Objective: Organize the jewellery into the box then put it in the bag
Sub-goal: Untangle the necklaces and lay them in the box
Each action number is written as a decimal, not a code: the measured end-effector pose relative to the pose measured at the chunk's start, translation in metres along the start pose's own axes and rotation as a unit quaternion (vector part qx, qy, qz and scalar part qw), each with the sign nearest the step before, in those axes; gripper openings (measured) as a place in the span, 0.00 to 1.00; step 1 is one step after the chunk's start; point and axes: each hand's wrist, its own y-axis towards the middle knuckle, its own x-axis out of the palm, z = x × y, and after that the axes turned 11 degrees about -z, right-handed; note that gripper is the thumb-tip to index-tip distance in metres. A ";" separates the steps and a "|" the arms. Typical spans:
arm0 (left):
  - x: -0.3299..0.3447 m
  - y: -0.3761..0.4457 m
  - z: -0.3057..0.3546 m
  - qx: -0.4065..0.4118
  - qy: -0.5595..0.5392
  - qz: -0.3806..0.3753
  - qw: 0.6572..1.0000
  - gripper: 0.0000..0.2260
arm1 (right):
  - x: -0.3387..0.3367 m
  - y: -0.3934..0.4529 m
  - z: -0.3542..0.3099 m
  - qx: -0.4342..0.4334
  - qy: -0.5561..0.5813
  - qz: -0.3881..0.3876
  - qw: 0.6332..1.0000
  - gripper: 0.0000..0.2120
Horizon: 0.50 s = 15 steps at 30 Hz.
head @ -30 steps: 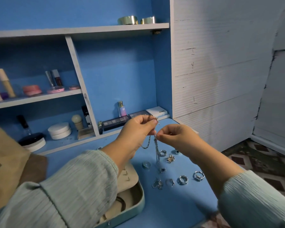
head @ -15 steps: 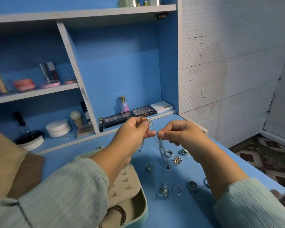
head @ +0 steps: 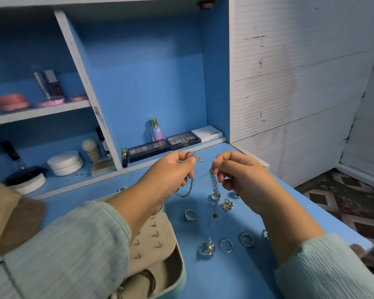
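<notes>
A smooth blue table (head: 235,275) fills the lower part of the view. It runs back into a blue shelf unit (head: 143,83) with white edges and a slanted white divider. To the right stands a white ribbed wall (head: 289,93), scuffed and cracked in places, and past the table's edge lies a patterned floor (head: 343,201) of dark diamonds.

Both hands are raised above the table. The left hand (head: 171,175) pinches a silver chain (head: 213,184) between thumb and fingertips, with a gold ring at its top. The right hand (head: 240,175) pinches the same chain a little to the right, fingers curled. A thin strand stretches between the two hands, and the linked part hangs down in loops toward the table.

Below the hands, silver rings (head: 226,245) lie scattered on the bare table, some plain bands, some with ornate tops. They lie apart from one another.

At the lower left sits the open box (head: 177,275), pale teal outside and lined with beige, soft-looking padding. Small gold studs stand in rows on its raised panel, and a dark bangle rests in its tray. A tan bag (head: 7,212) lies at the far left, partly under the sleeve.

On the shelves are white round jars (head: 65,162), pink compacts, a small bottle and flat palettes (head: 148,149).
</notes>
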 end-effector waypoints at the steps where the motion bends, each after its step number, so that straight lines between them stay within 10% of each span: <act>1: 0.000 -0.001 -0.001 0.000 -0.009 -0.002 1.000 0.07 | -0.001 0.000 0.001 0.002 0.001 -0.001 1.000 0.09; 15: 0.000 -0.006 0.009 -0.013 -0.133 0.002 0.991 0.13 | 0.000 -0.001 0.004 0.010 0.049 -0.018 0.999 0.10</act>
